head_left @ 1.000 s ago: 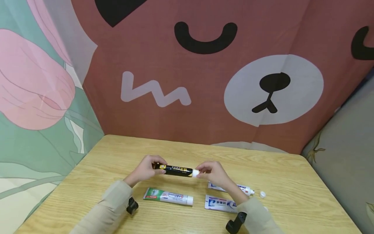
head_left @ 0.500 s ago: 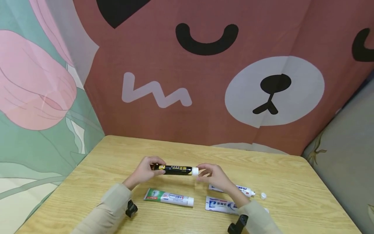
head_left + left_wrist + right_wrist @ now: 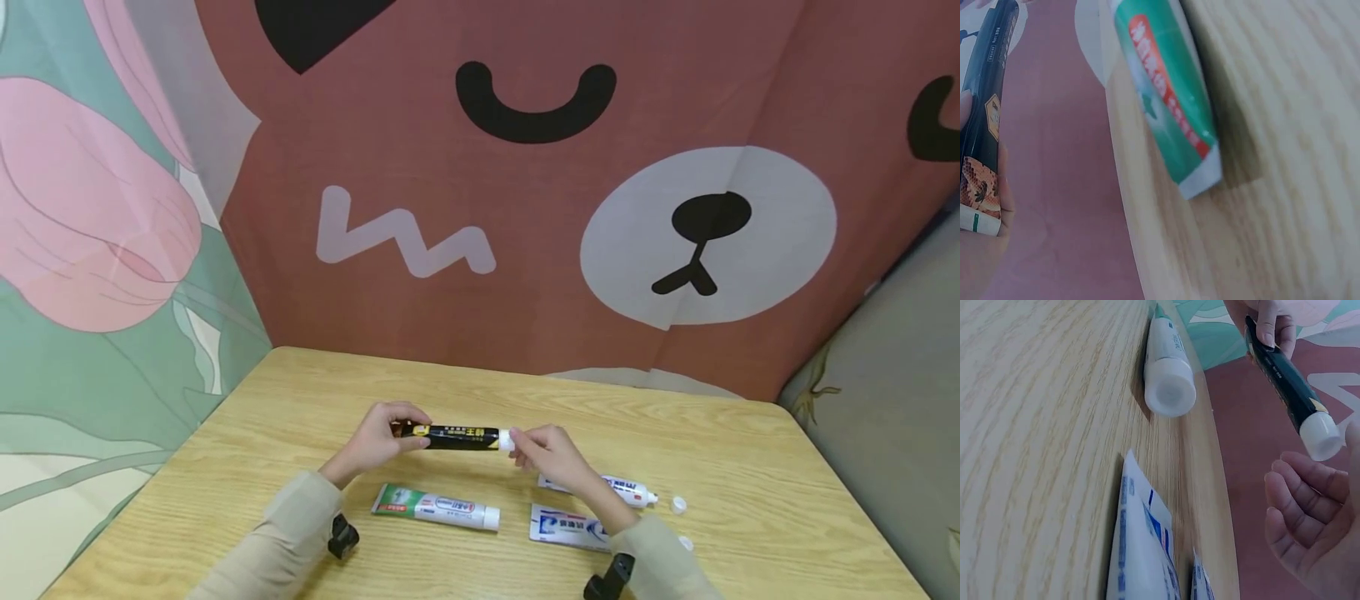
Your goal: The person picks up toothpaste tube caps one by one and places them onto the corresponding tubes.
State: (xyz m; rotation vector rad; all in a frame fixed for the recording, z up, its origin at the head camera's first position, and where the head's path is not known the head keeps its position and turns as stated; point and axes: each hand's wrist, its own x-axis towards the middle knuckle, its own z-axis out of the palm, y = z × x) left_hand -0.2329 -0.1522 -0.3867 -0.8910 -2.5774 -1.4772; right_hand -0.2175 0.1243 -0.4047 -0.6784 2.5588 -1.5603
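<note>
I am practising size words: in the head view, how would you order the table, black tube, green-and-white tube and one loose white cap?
1. Table
2. Black tube and green-and-white tube: unranked; the left hand partly covers the black one.
3. Loose white cap

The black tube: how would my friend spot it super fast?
Find the big bear face, then the wooden table below it. Over that, the left hand holds the black tube by one end. It's the only dark one; the three tubes lying down are white with green or blue.
</note>
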